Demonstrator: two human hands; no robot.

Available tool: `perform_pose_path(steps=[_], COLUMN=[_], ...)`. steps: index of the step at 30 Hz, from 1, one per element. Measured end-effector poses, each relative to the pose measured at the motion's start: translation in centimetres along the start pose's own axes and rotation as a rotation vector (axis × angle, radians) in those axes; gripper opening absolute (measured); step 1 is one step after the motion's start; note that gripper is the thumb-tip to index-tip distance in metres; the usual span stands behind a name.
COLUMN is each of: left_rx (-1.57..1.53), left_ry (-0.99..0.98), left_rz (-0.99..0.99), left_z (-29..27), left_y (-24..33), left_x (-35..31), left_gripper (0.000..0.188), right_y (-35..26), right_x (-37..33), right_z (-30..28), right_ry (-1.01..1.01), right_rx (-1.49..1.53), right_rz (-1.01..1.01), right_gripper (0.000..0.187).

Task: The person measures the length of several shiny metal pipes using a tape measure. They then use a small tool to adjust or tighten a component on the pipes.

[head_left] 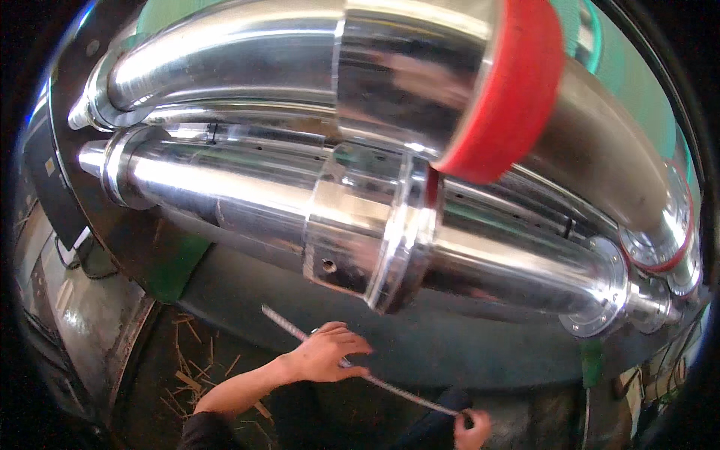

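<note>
Slender pale rod [405, 392], being pinched partway along by left hand [328, 354] and at one end by right hand [472, 430], seemingly for steadiness, nearside of collared steel shaft [225, 180].

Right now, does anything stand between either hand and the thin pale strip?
Nothing visible does: the left hand and the right hand both hold the thin pale strip, and the lower stepped metal shaft lies beyond them.
</note>
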State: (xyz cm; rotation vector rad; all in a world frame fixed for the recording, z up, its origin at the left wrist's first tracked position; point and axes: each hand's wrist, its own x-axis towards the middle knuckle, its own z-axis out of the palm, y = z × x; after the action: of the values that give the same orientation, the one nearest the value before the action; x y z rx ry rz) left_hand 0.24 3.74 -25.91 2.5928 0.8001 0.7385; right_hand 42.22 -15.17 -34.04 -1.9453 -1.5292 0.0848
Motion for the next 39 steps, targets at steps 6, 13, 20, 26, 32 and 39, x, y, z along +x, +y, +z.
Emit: perform_pose_path(steps=[6,13,20,26,32,39], left_rx=[0.362,0.576,0.586,0.566,0.569,0.559], left_ry=[0.295,0.783,0.878,0.893,0.878,0.864], left_rz=[-0.024,0.153,0.183,0.186,0.177,0.168], left_z=[-6.4,-18.9,-21.4,-20.9,-21.0,-21.1], left_y=[4.0,13.1,13.8,13.8,13.8,13.8], left_x=[-3.2,2.1,7.7,8.0,7.9,7.9], left_gripper=[0.019,0.020,0.011,0.007,0.008,0.008], right_y=[0.4,-4.5,-4.7,-3.5,-2.5,-1.7], right_x=[6.0,15.3,23.7,24.7,25.2,25.8], right_z=[-10.5,-27.3,-31.1,-30.6,-30.2,-30.2], right_ry=[0.034,0.330,0.461,0.513,0.599,0.636], right_rx=[0.143,0.051,0.026,0.029,-0.018,-0.083], right_rz=[-0.143,-0.432,-0.582,-0.644,-0.676,-0.675], right_gripper=[0.025,0.020,0.014,0.013,0.014,0.016])
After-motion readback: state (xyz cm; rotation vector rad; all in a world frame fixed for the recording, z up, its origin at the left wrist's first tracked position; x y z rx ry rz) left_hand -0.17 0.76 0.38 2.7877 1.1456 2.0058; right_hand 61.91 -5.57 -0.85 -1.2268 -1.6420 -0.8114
